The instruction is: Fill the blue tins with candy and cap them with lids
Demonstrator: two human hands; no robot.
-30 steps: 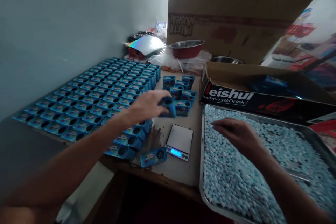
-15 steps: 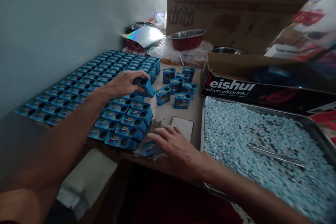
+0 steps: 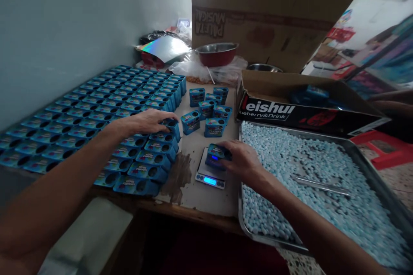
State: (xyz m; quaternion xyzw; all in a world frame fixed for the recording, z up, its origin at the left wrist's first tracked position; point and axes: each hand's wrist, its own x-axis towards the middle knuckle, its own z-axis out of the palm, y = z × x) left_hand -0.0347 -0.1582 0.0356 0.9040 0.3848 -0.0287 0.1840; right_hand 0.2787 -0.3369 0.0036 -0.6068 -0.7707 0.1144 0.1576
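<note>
Rows of blue boxes (image 3: 97,114), each with a dark round hole on top, cover the left of the table. My left hand (image 3: 151,121) grips a blue box (image 3: 172,128) at the right edge of these rows. My right hand (image 3: 240,157) is closed on another blue box (image 3: 217,154), which is over the plate of a small digital scale (image 3: 211,180) with a lit display. Several blue boxes (image 3: 206,109) stand apart behind the scale.
A metal tray (image 3: 322,133) of pale blue and white candies (image 3: 274,159) lies at the right, with a metal tool (image 3: 322,186) on them. Behind are a black printed carton (image 3: 274,109), a red bowl (image 3: 217,56) and a large cardboard sheet (image 3: 251,13).
My right hand has moved from the table's front edge to the scale with a blue box. My left hand's box now sits against the rows. The view has shifted.
</note>
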